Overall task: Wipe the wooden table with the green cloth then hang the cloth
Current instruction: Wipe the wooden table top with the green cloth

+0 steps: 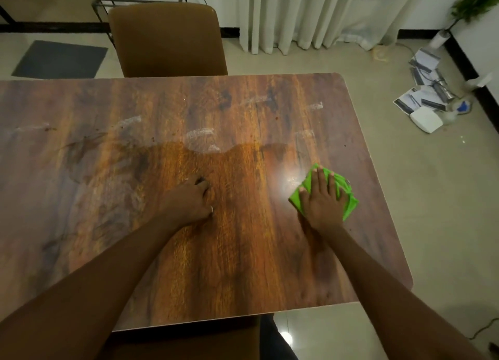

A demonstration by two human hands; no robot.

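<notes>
The wooden tabletop (108, 170) fills most of the view, its surface streaked with pale smears (201, 135) well beyond both sets of fingers. A brown chair (167, 40) stands at the far edge, past the left fingers, and white curtains (310, 13) hang farther off, beyond the right fingers. A grey floor mat (59, 59) lies far out to the left. Scattered papers (424, 94) lie on the floor to the right of the right fingers.

The left hand (189, 201) rests on the tabletop with its fingers (201, 184) curled under, clenched on nothing that shows. The right hand (322, 200) lies flat, its fingers (321, 178) straight and spread, released rather than gripping. They press down on the green cloth (351, 204), which is bunched directly beneath them near the right edge. A bright glare (289, 180) sits just left of these fingers.
</notes>
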